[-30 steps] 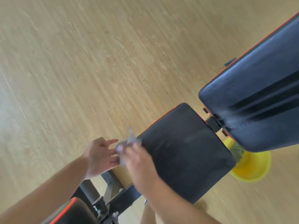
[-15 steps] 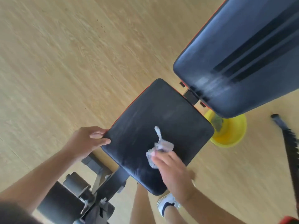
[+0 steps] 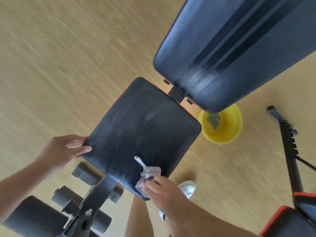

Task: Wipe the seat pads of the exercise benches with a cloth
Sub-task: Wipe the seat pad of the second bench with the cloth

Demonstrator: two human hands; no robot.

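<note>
On the black seat pad [image 3: 143,134], the right hand [image 3: 164,192] clamps its fingers on a grey cloth [image 3: 147,175] at the near corner (streaks show), while the left hand [image 3: 63,151] grips the pad's left corner.

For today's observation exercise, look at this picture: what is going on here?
A person is wiping a weight bench. The right hand presses a small grey cloth onto the near corner of the black seat pad, while the left hand grips the pad's left corner. Pale streaks show on the pad. The larger back pad rises beyond it, and a yellow basin holding another rag sits on the wooden floor partly under it.
</note>
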